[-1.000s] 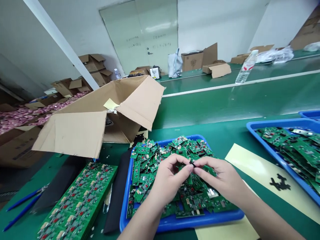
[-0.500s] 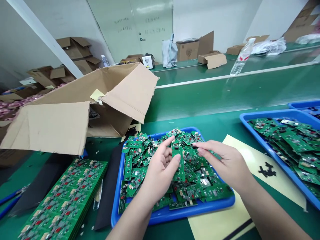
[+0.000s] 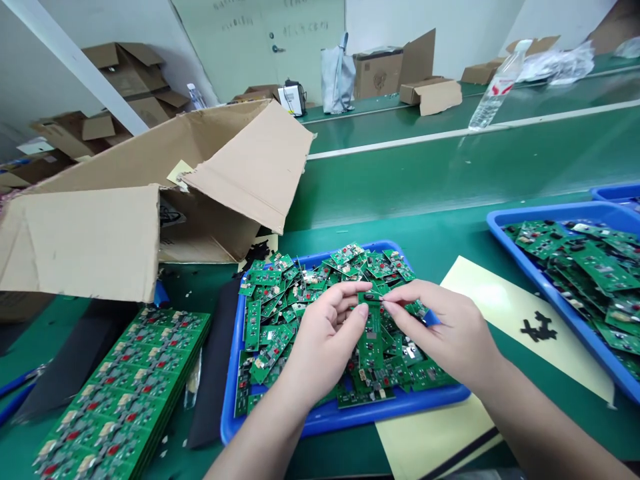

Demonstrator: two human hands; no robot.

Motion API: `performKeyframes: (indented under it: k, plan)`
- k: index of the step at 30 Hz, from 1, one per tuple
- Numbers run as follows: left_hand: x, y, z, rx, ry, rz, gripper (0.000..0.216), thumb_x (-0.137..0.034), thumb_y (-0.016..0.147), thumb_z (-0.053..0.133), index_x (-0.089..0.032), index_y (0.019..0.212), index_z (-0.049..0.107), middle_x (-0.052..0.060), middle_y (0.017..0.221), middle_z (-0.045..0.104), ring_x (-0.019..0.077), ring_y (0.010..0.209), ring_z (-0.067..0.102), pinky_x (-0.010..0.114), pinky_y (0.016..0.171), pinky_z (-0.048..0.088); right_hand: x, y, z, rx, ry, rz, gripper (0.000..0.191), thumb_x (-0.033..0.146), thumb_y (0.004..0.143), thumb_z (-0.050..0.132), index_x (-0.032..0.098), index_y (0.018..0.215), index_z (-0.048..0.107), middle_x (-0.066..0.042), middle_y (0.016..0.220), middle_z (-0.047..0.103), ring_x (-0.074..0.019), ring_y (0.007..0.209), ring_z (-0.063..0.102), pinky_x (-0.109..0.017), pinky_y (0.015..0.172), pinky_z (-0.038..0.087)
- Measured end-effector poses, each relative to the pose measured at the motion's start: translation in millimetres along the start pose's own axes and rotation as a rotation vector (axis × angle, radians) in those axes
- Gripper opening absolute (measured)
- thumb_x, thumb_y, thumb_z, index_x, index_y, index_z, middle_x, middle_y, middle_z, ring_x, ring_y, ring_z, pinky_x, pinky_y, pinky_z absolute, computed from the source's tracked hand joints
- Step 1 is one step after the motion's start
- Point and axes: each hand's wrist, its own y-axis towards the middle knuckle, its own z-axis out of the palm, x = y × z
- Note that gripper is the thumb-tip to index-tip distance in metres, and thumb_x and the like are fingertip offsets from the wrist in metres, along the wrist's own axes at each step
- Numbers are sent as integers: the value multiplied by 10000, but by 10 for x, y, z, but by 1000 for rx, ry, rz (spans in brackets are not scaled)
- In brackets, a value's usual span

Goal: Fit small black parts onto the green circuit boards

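Observation:
My left hand point(image 3: 327, 333) grips a narrow green circuit board point(image 3: 371, 337) between thumb and fingers, above a blue tray point(image 3: 320, 425) heaped with similar boards. A small black part point(image 3: 369, 296) sits near the board's far end. Thumb and index finger of my right hand point(image 3: 447, 327) are pinched together right beside that part; whatever is between the fingertips is too small to name. Right of the tray, small black pieces point(image 3: 539, 327) lie on a pale yellow sheet point(image 3: 480, 293).
Stacked board panels point(image 3: 125, 393) lie at left beside a black sheet point(image 3: 215, 367) and blue-handled pliers point(image 3: 20, 390). Behind them stands an open cardboard box point(image 3: 240, 167). Another blue tray point(image 3: 525, 260) of boards is at right. A water bottle point(image 3: 500, 87) stands on the back ledge.
My right hand has come in to the board's far end, its fingertips now at the black part. The left hand and board have shifted slightly right. The view has tilted down a little.

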Motion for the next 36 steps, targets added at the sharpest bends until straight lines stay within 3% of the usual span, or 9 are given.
performKeyframes:
  k: [8,14,20,24,28,32,36]
  plan:
    - [-3,-9,11,21,8,3,282,-251,840,547,-169,1098,629,69,962,700,100,624,569,183,449,369,-9,-21,40,-8,-28,-61,97,102,876,570,181,842,616,-17,733,697,-122,657,663,-236,619,532]
    - [5,-16,22,24,-2,10,242,-241,845,534,-161,1048,639,40,856,696,56,472,435,185,415,326,-21,-36,59,-14,-26,-80,108,100,881,564,188,841,613,-31,721,693,-136,639,657,-261,588,530]
    - [25,-22,47,-57,5,63,209,-226,826,570,-166,997,672,52,831,705,112,648,581,187,528,451,-17,-51,71,-20,-26,-95,138,97,886,562,210,898,640,-47,739,705,-167,664,668,-311,606,542]
    - [17,-36,52,-110,40,95,227,-251,824,576,-178,1001,699,28,741,668,103,585,538,190,508,453,4,-49,77,-48,-56,-97,149,101,892,549,200,950,644,-55,771,714,-172,678,673,-315,619,542]
    - [16,-47,61,-143,71,123,260,-268,833,577,-183,1042,705,23,710,643,103,573,508,195,512,449,36,-46,75,-55,-3,-16,157,123,902,530,208,1007,610,-38,832,711,-158,744,690,-291,687,567]
    - [19,-38,70,-137,55,145,280,-264,833,586,-179,1072,705,6,668,606,89,541,463,184,487,414,55,-36,45,-54,113,116,249,132,886,550,221,1118,558,20,715,660,-137,671,671,-271,682,574]
    - [12,-35,65,-120,47,151,273,-287,839,589,-184,1061,711,-14,620,572,82,504,410,186,465,384,51,-25,22,-35,75,75,86,161,890,553,218,932,601,-14,773,689,-141,695,673,-256,636,560]
